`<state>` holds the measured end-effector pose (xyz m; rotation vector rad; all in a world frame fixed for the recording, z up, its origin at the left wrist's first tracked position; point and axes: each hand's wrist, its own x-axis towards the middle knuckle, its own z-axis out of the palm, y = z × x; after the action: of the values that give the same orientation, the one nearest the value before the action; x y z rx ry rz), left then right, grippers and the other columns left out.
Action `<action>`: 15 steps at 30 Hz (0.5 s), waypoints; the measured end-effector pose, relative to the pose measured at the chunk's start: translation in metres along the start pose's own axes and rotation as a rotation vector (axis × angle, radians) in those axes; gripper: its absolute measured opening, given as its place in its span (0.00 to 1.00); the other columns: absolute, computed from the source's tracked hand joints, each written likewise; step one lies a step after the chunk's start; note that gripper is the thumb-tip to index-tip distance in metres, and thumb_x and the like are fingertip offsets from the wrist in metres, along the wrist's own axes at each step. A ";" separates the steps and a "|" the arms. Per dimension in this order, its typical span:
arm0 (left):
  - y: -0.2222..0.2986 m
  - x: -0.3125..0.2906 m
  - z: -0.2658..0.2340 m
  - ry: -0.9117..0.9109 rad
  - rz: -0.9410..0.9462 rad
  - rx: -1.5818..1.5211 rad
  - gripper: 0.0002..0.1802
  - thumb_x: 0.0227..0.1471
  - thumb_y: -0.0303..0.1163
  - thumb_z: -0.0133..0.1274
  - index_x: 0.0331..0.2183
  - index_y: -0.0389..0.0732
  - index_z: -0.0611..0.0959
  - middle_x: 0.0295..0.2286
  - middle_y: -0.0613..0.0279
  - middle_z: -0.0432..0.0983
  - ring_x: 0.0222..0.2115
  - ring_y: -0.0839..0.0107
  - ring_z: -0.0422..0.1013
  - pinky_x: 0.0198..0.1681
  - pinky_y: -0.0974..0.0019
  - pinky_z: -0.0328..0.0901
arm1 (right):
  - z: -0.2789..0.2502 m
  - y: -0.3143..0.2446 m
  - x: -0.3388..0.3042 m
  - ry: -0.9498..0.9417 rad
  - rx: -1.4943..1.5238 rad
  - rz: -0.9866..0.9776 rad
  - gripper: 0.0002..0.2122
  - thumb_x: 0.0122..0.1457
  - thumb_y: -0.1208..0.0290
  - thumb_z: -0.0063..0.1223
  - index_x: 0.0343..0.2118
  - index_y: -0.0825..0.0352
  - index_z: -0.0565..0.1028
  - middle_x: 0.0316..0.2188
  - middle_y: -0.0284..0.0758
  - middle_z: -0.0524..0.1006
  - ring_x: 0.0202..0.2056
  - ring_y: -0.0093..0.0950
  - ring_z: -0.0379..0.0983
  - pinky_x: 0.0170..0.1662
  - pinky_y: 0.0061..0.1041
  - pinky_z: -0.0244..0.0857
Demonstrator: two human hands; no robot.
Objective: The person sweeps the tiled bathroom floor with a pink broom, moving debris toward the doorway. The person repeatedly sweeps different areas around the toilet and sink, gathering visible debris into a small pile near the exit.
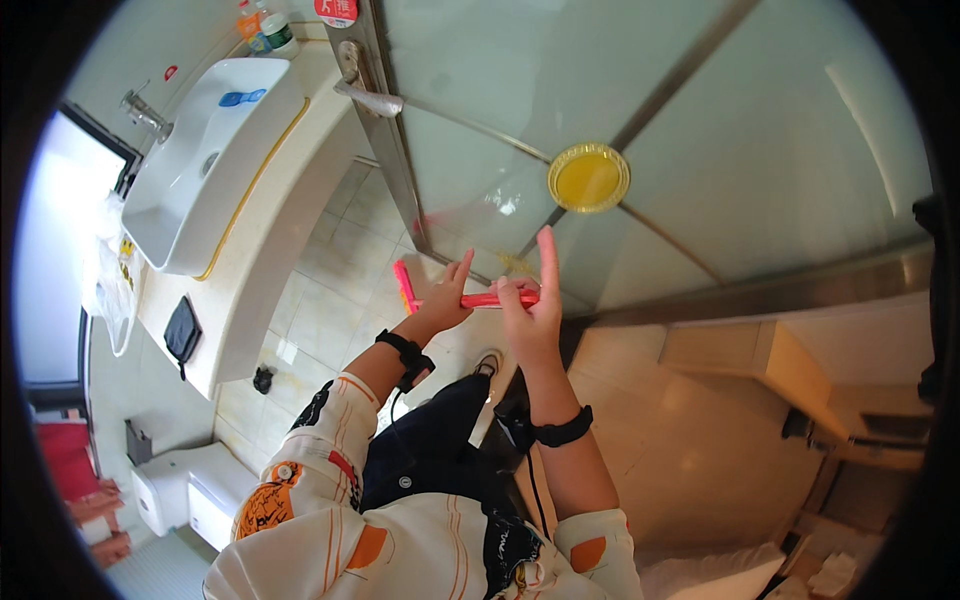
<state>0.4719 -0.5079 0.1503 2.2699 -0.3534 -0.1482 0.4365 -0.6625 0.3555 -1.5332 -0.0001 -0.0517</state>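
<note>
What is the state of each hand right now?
Left hand: holding the pink-red tool.
Right hand: holding the same tool, one finger extended.

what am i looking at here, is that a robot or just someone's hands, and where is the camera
No robot: these are a person's bare left hand and right hand, with black devices strapped to the wrists. The single picture comes from a wide fisheye camera on the person's head, looking down, so straight edges bend. Both hands hold a pinkish-red tool, before a frosted glass door. To the left, a counter carries a white sink with a blue item in it, bottles and a dark pouch.
</note>
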 end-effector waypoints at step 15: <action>0.058 0.075 0.012 0.004 -0.191 -0.043 0.62 0.38 0.25 0.60 0.67 0.62 0.43 0.66 0.45 0.36 0.28 0.38 0.75 0.33 0.50 0.72 | -0.052 -0.010 0.075 -0.109 0.022 -0.003 0.40 0.58 0.85 0.45 0.69 0.62 0.36 0.69 0.49 0.46 0.34 0.23 0.74 0.45 0.23 0.70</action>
<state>0.5291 -0.5756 0.1865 2.2582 -0.1296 -0.2468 0.5094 -0.7173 0.3664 -1.5128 -0.0893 0.0299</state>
